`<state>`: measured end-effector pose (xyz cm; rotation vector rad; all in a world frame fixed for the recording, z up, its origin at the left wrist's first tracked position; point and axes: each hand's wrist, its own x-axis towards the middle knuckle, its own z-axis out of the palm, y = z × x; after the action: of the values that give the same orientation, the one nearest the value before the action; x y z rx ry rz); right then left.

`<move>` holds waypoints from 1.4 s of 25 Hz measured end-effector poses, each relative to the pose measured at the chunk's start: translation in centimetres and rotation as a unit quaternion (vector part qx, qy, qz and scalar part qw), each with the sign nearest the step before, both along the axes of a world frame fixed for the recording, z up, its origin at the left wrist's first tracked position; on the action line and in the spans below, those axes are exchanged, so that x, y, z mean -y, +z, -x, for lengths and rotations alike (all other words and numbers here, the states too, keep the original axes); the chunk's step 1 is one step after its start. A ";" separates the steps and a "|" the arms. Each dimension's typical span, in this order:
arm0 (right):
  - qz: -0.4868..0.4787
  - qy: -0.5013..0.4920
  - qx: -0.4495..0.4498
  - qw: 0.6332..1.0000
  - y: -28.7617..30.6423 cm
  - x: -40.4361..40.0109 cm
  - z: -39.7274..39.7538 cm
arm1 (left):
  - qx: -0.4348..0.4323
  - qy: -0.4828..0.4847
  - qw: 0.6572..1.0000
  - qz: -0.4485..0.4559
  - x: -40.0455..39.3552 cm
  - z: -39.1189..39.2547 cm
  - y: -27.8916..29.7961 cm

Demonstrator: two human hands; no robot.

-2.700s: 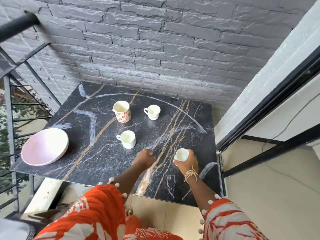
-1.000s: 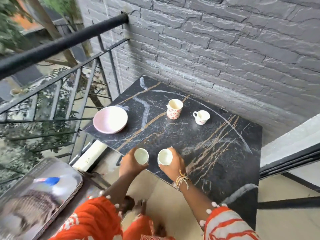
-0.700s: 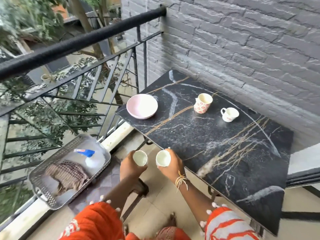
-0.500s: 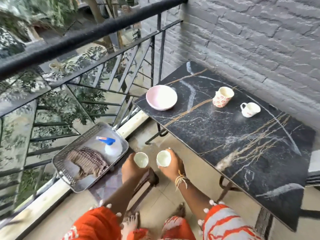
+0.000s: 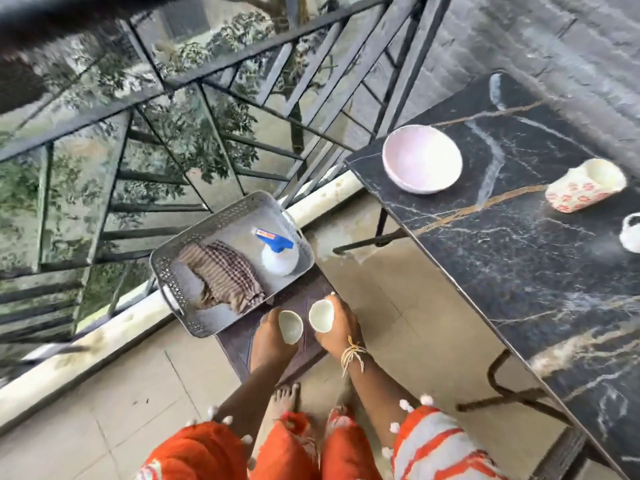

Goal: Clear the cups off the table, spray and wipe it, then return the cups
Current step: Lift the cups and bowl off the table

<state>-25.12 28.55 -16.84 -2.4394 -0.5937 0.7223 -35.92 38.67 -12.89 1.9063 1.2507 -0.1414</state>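
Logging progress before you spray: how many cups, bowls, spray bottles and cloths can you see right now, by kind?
Cups: 4 — one in the left hand, one in the right hand, floral cup and white cup on the table.
Bowls: 1.
Spray bottles: 1.
Cloths: 1.
Total: 7.

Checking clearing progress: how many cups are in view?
4: one in the left hand, one in the right hand, the floral cup and a white cup on the table.
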 end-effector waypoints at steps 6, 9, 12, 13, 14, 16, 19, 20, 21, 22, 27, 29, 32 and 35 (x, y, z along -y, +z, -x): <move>0.018 0.011 0.010 1.000 -5.1 -2.0 -1.3 | -0.018 -0.032 0.999 0.003 -1.7 -1.2 -5.5; 0.021 0.021 0.018 0.999 -5.4 -2.1 -1.6 | -0.020 -0.050 0.999 -0.002 -1.8 -1.1 -6.7; 0.036 0.051 0.004 0.998 -4.8 -2.0 -1.4 | -0.024 -0.035 0.999 0.003 -1.8 -0.9 -6.9; 0.047 0.057 -0.005 0.997 -4.6 -1.9 -1.4 | -0.031 -0.045 0.999 0.002 -1.8 -1.0 -6.9; 0.058 0.059 -0.012 0.996 -4.3 -1.9 -1.2 | -0.040 -0.061 0.997 0.000 -1.8 -1.0 -6.7; 0.079 0.057 -0.012 0.995 -3.1 -1.7 -0.5 | -0.066 -0.095 0.993 0.003 -1.6 -0.9 -5.6; 0.093 0.035 -0.013 0.995 0.5 -1.2 0.0 | -0.094 -0.114 0.989 0.001 -1.1 -0.3 -2.6; 0.096 0.020 -0.021 0.995 1.9 -1.1 -0.1 | -0.100 -0.122 0.988 -0.003 -0.9 -0.2 -1.4; 0.102 0.005 -0.033 0.994 3.3 -0.9 -0.1 | -0.106 -0.133 0.985 -0.009 -0.7 -0.1 -0.3; 0.107 -0.009 -0.044 0.993 4.5 -0.6 -0.3 | -0.108 -0.147 0.983 -0.018 -0.4 -0.3 0.9; 0.092 -0.075 -0.072 0.990 9.6 2.7 -1.3 | -0.093 -0.253 0.961 -0.057 1.6 -3.4 6.2; 0.067 -0.101 -0.066 0.990 10.9 4.2 -2.5 | -0.074 -0.278 0.956 -0.059 2.3 -5.6 7.3; 0.023 -0.153 -0.038 0.987 13.3 6.9 -5.6 | -0.050 -0.316 0.944 -0.079 4.4 -9.8 9.1; -0.009 -0.191 0.010 0.982 15.1 10.1 -10.3 | -0.031 -0.358 0.928 -0.102 7.1 -15.2 10.9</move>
<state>-14.78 18.47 -1.73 -2.4426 -0.1278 0.5304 -20.73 31.54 -2.00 2.4844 0.5618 -0.4663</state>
